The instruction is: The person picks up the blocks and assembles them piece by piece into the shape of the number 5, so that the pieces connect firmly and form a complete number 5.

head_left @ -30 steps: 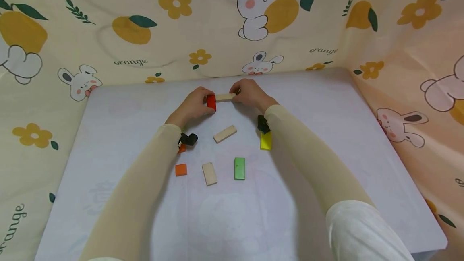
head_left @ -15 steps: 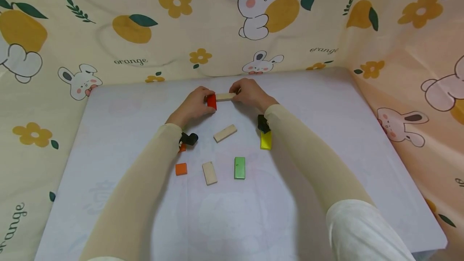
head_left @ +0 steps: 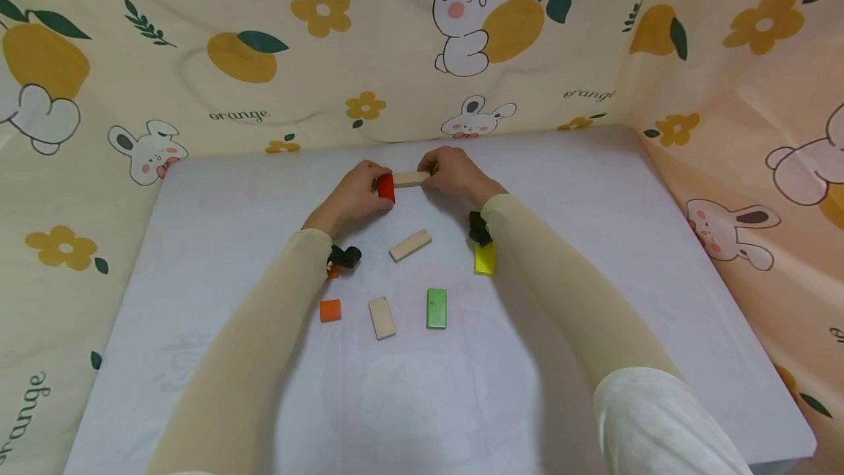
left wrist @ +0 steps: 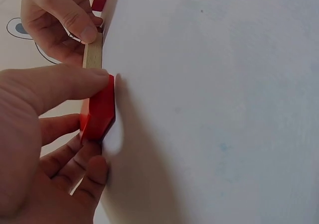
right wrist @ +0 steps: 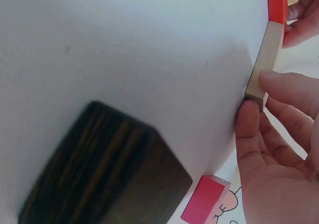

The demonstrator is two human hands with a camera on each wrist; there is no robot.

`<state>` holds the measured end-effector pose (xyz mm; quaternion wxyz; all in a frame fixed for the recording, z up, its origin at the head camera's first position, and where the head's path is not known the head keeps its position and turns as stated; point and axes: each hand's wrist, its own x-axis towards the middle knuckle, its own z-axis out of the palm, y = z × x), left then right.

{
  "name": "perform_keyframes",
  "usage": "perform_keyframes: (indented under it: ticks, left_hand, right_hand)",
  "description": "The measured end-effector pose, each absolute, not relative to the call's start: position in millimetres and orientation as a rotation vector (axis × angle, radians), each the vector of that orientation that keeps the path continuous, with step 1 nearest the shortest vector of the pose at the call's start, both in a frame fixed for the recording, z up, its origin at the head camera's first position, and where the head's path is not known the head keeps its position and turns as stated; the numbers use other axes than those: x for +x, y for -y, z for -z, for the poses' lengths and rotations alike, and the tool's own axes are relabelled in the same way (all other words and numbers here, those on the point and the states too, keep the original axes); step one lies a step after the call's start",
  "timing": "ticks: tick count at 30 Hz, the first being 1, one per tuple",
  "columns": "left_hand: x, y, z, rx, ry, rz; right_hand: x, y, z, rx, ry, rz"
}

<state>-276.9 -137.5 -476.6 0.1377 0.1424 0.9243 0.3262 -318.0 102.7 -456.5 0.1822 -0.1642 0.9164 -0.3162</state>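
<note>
At the far side of the table, my left hand [head_left: 356, 190] holds a red block [head_left: 386, 188] between thumb and fingers. The left wrist view shows the thumb over its edge and the fingertips at its other end. A plain wooden block [head_left: 410, 179] lies end-on against the red one. My right hand [right wrist: 279, 149] pinches the far end of this wooden block, thumb on top and a fingertip at its end face. Just past the right hand lies a pinkish-red block [right wrist: 205, 199], hidden in the head view.
Nearer on the white table [head_left: 409, 402] lie two more plain blocks [head_left: 410, 245], a green block [head_left: 437, 308], orange pieces [head_left: 330, 311] and a yellow block [head_left: 484, 260] partly under the right wrist. A dark striped block [right wrist: 104, 169] looms close in the right wrist view. A printed cloth [head_left: 395, 42] hangs behind.
</note>
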Motion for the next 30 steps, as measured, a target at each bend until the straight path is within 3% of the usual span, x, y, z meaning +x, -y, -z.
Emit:
perform_keyframes:
  ticks: [9, 20, 30]
  left_hand:
    - [-269, 141, 469, 0.346, -2.702, -0.972]
    - [-244, 114, 460, 0.792, -2.887, -0.473]
    - [-236, 100, 464, 0.774, -2.902, -0.242]
  right_hand:
    - [-317, -107, 451, -0.496, -2.586, 0.908]
    - [-320, -161, 425, -0.429, -2.716, 1.065]
    - [-314, -184, 437, -0.327, -2.649, 0.972]
